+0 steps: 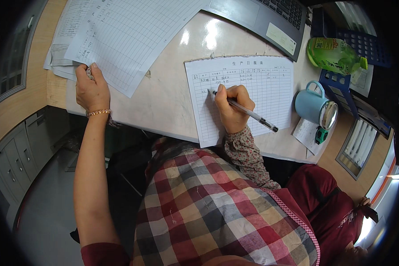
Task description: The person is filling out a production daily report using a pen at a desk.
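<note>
My right hand (235, 108), in a floral sleeve (248, 153), grips a black-capped pen (252, 114). The pen's tip meets the left columns of a printed form (252, 99), whose top rows carry handwriting. Over on the left, my left hand (92, 91) is closed at the lower corner of a large gridded sheet (128, 37). A bit of patterned cloth (90, 73) shows between its fingers, and more of it hangs below the wrist; its full shape is hidden. My left forearm is bare, with a beaded bracelet (99, 113) at the wrist.
More papers (60, 55) lie under the gridded sheet. A laptop (270, 26) stands at the back. On the right are a green bottle (334, 55), a blue mug (312, 104), blue baskets (341, 88) and a small green object (321, 134). Another person's hand (365, 202) holds a dark phone-like object.
</note>
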`<state>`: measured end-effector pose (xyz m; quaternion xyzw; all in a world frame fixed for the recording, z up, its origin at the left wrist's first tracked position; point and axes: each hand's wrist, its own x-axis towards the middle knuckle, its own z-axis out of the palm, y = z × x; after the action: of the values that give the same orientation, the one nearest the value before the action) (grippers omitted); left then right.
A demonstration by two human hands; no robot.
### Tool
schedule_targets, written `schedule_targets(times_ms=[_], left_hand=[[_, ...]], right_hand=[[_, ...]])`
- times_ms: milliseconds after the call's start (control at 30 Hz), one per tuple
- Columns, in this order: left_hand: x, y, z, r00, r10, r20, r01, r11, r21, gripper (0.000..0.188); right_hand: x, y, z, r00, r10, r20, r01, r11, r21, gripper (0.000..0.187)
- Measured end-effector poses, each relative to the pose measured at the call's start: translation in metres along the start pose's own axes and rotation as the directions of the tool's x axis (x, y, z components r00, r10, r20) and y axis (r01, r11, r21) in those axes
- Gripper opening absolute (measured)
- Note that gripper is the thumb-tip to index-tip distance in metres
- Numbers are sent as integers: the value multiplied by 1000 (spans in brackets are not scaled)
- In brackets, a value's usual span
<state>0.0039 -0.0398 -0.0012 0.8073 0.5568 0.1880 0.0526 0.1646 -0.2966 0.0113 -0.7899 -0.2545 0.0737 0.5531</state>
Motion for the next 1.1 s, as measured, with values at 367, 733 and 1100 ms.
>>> schedule_targets(times_ms=[367,733,1100], left_hand=[[1,1,-2,1000,-6,4,6,1000,13,26],[2,2,-4,1000,-17,5,17,1000,0,27],[3,0,-4,1000,-19,25,18,1000,11,27]], right_hand=[[-2,6,1,1000,2,-6,-2,999,35,29],[-2,3,0,1000,-7,16,7,1000,23,28],[-2,2,1,1000,11,17,-12,999,43,29]])
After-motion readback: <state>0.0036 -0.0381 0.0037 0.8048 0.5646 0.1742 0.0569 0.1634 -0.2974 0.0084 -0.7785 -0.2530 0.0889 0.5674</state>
